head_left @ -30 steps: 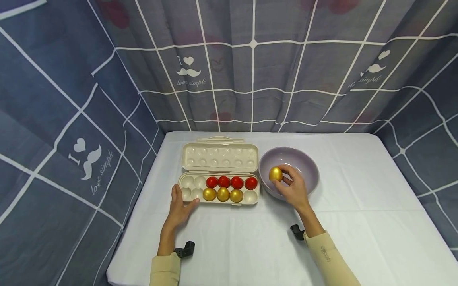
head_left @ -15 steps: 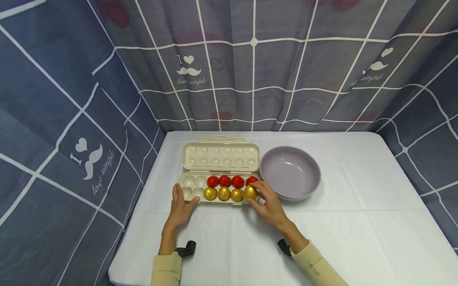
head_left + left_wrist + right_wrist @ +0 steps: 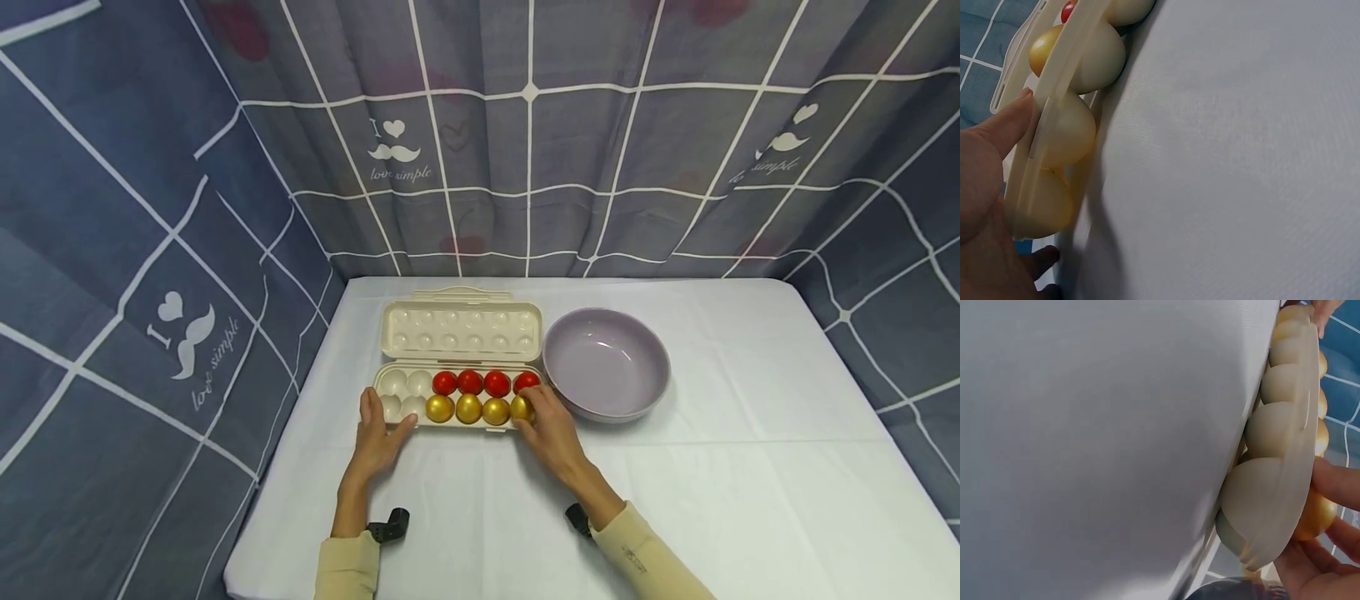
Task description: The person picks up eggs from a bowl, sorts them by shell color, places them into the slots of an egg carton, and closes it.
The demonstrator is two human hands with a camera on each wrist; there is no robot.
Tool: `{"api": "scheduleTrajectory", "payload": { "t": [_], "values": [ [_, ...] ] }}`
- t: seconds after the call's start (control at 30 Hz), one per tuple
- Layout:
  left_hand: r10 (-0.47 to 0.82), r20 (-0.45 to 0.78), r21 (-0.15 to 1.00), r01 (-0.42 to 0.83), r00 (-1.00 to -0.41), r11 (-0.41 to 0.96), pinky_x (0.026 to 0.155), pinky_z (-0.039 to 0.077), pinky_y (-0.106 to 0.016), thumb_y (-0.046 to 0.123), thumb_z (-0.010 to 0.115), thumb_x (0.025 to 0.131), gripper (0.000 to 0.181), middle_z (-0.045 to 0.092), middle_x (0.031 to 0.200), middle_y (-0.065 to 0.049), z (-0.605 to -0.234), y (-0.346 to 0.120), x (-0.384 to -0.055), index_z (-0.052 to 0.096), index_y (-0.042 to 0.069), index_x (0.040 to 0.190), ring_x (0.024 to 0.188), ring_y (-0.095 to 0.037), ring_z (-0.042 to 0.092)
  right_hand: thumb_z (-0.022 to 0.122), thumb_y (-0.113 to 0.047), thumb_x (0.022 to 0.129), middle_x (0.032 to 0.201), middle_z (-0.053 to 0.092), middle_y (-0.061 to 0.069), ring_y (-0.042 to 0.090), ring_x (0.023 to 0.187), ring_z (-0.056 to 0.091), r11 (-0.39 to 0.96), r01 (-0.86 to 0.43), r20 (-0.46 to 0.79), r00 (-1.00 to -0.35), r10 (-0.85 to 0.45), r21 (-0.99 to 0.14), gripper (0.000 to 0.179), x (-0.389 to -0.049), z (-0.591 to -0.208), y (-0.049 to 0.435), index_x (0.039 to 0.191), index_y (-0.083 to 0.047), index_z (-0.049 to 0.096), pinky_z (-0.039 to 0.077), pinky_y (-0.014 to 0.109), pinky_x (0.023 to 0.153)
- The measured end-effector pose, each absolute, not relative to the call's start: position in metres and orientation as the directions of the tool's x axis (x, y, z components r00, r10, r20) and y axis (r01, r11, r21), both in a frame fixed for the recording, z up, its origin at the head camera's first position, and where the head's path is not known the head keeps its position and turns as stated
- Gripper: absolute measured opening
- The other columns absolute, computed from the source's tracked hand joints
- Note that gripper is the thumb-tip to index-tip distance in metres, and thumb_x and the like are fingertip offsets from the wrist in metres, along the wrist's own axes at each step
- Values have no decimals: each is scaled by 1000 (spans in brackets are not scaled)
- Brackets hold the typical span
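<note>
An egg carton point(image 3: 405, 364) in cream plastic lies with its lid point(image 3: 461, 331) folded back. Several red eggs point(image 3: 470, 382) occupy its back row and several gold eggs point(image 3: 468, 408) its front row; the cells at the left end hold none. With thumb and fingers my right hand point(image 3: 557, 437) pinches the gold egg point(image 3: 1317, 517) at the front right cell, partly covering it in the head view. My left hand point(image 3: 377, 443) steadies the carton's left end, fingers extended along the side and thumb point(image 3: 1015, 120) on the front rim.
A purple-grey bowl point(image 3: 606, 367) stands just right of the carton, nothing inside it. White cloth point(image 3: 480, 508) covers the table, and grey-blue checked curtains point(image 3: 570, 142) hang behind and at both sides. Each wrist wears a black camera point(image 3: 390, 525).
My right hand has carried the gold egg from over the bowl leftward to the carton's front right cell, then lower into it. The left hand stays at the carton's left end.
</note>
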State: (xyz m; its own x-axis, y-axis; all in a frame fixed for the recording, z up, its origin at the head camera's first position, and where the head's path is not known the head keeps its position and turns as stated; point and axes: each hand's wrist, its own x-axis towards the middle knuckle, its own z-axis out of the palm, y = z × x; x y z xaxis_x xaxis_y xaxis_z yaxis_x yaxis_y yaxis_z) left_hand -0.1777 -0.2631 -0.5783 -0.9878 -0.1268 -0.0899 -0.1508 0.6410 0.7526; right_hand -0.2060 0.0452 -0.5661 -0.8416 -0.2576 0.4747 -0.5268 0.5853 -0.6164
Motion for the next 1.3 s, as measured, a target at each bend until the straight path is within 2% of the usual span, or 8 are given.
{"api": "scheduleTrajectory", "payload": {
  "t": [0.4,0.53,0.77,0.93,1.07,1.17,1.23,1.3],
  "values": [
    [-132,-94,754,-158,-987,638,112,3,-67,41,60,97,102,-14,159,-29,-579,-262,-175,-9,-11,151,142,-55,-4,87,-4,72,100,58,10,26,82,58,701,-517,449,-840,-305,-491,46,-207,-565,40,110,0,60,51,42,72],
    [-130,-97,750,-158,-987,642,111,6,-68,41,60,97,101,-13,159,-29,-577,-261,-173,-8,-12,151,140,-59,-2,88,-8,72,98,58,9,26,82,59,723,-516,452,-836,-310,-458,46,-206,-566,40,109,-2,60,51,42,72],
    [-129,-97,751,-157,-987,641,111,6,-68,41,60,97,101,-13,159,-28,-575,-261,-174,-7,-11,151,140,-59,-2,86,-8,74,89,58,7,26,78,59,730,-550,490,-805,-334,-406,34,-204,-566,40,98,-3,62,52,42,70],
    [-129,-91,756,-152,-988,636,111,6,-68,41,60,96,102,-13,159,-28,-577,-262,-177,-8,-12,151,140,-60,-2,83,-6,77,92,60,8,28,82,61,723,-570,511,-787,-345,-390,29,-206,-565,41,97,-3,63,53,42,74],
    [-127,-84,764,-145,-988,629,111,5,-68,41,61,96,102,-13,159,-27,-577,-262,-178,-8,-11,151,140,-59,-2,78,0,79,101,66,13,29,94,64,620,-647,621,-721,-307,-444,21,-212,-561,42,97,0,67,53,43,84],
    [-125,-87,762,-146,-988,630,111,6,-68,40,61,96,102,-14,159,-27,-578,-263,-178,-8,-11,151,140,-59,-2,72,4,81,104,69,17,32,98,66,506,-698,707,-672,-219,-507,19,-224,-548,41,99,4,68,53,46,86],
    [-125,-91,759,-150,-988,634,111,6,-67,41,61,96,102,-14,159,-27,-578,-263,-177,-9,-11,151,140,-59,-2,69,3,84,107,69,18,34,100,66,465,-678,699,-697,-159,-570,21,-235,-535,39,104,5,68,53,48,87],
    [-126,-94,754,-153,-988,639,111,7,-67,41,61,96,103,-14,159,-28,-579,-264,-177,-9,-11,151,139,-60,-1,67,-3,87,116,67,19,36,108,64,465,-603,627,-769,-124,-648,31,-251,-520,36,116,6,65,50,50,93]
  ]
}}
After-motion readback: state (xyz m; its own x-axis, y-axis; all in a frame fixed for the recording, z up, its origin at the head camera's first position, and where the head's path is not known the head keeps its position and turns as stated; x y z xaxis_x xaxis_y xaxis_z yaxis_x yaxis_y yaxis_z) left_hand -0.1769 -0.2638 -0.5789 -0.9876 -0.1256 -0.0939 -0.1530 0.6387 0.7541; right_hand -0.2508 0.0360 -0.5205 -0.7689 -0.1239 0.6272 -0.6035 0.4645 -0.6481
